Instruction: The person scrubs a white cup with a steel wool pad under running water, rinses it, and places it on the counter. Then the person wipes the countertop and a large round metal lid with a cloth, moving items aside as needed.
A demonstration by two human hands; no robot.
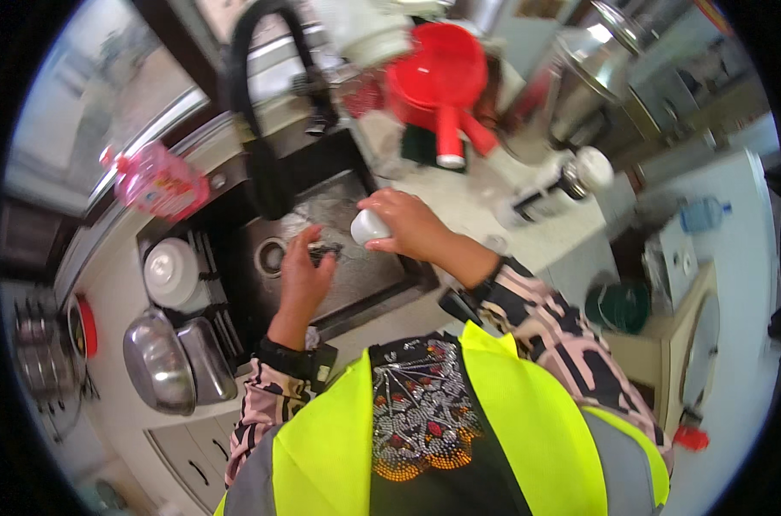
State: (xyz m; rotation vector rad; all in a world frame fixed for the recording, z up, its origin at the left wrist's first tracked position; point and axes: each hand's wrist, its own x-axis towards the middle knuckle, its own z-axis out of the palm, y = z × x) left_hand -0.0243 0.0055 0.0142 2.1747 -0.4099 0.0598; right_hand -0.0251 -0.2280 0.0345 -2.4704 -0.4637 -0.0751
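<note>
Over the basin of a dark kitchen sink [365,277], my right hand [411,226] grips a small white rounded cup or bowl [368,227]. My left hand [305,277] is to its left, fingers curled around a dark, blurred scrubber-like item [326,251]; its exact kind is unclear. Left of that hand lies the round drain [272,257]. A black arched faucet [261,129] rises behind the basin. White plates [171,272] rest at the sink's left side.
A pink detergent bottle [161,184] stands behind the sink on the left. Metal basins [158,364] lie at the front left. On the right counter [526,245] are red plastic dippers [439,71], a white-lidded container [558,187] and a large metal pot [577,97].
</note>
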